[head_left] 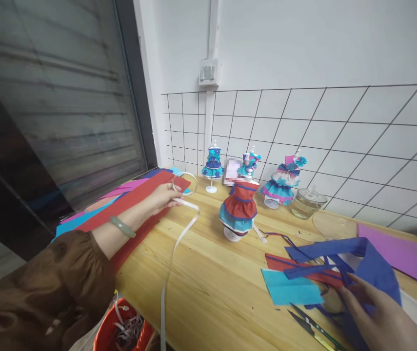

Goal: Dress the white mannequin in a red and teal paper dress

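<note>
My left hand (165,197) pinches a roll of white tape (195,185) at the left. A long loose tape strip (173,253) curves from it down past the table's near edge. At the right, my right hand (384,314) has its thumb and fingers closed on a small pile of blue strips (312,268) and red strips (276,262) that look like crepe paper. A turquoise piece (290,287) and scissors (308,324) lie beside this hand. Between my hands stands a small dress form in a red and turquoise dress (240,207).
Several dressed miniature forms, including a blue one (212,163) and a pink-turquoise one (280,180), stand behind. A glass bowl (307,203) is near the wire grid. Coloured sheets (138,214) lie left, a purple sheet (402,251) right. An orange bin (106,331) with scraps sits below.
</note>
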Available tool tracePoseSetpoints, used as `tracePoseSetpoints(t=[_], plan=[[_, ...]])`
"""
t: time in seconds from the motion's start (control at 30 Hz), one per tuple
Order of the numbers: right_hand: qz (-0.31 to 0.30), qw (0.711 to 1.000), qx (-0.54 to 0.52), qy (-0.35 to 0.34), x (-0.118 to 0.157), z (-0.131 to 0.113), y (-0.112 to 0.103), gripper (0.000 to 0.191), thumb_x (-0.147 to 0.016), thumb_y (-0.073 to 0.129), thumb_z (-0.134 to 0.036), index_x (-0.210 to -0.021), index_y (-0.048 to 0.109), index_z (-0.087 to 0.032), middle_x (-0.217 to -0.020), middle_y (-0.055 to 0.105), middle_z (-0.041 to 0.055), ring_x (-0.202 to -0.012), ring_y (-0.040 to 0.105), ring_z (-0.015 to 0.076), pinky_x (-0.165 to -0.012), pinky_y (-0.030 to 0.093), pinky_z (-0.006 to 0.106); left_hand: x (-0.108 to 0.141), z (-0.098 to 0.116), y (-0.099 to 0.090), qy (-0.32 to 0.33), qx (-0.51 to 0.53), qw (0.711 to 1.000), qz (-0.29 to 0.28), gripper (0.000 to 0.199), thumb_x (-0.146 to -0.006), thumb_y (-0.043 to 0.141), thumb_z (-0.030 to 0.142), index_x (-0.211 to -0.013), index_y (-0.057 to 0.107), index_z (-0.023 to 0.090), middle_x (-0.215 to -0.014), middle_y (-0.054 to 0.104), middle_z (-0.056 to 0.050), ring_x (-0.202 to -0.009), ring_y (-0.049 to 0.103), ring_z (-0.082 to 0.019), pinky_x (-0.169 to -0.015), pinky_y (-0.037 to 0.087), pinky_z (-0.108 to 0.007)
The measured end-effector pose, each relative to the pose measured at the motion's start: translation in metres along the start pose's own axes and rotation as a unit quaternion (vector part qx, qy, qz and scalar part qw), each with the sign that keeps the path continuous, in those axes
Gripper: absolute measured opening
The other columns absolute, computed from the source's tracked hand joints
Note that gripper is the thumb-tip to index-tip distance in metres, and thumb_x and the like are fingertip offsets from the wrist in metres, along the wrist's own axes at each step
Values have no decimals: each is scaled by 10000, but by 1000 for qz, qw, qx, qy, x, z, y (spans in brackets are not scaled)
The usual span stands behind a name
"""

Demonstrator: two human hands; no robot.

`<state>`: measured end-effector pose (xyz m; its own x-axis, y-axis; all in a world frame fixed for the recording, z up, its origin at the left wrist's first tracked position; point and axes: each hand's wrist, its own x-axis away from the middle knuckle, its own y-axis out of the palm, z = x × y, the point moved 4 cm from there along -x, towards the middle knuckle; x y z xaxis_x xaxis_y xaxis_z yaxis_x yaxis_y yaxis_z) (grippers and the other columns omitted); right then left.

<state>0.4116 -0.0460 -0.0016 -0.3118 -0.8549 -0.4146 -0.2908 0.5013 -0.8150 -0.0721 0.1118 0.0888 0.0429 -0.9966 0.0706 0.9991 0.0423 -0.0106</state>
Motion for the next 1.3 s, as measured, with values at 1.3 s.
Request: tracePoseSetpoints(t=[1.3], plan=[[-115,988,-91,52,12,-39,1,463,-770,393,-606,-718,673,-241,-680,710,39,-650,669,229,-552,497,252,-10,-37,26,222,-429,875,-22,190,-778,545,335,-663,623,206,-921,670,-59,-948,580,-245,-875,415,-328]])
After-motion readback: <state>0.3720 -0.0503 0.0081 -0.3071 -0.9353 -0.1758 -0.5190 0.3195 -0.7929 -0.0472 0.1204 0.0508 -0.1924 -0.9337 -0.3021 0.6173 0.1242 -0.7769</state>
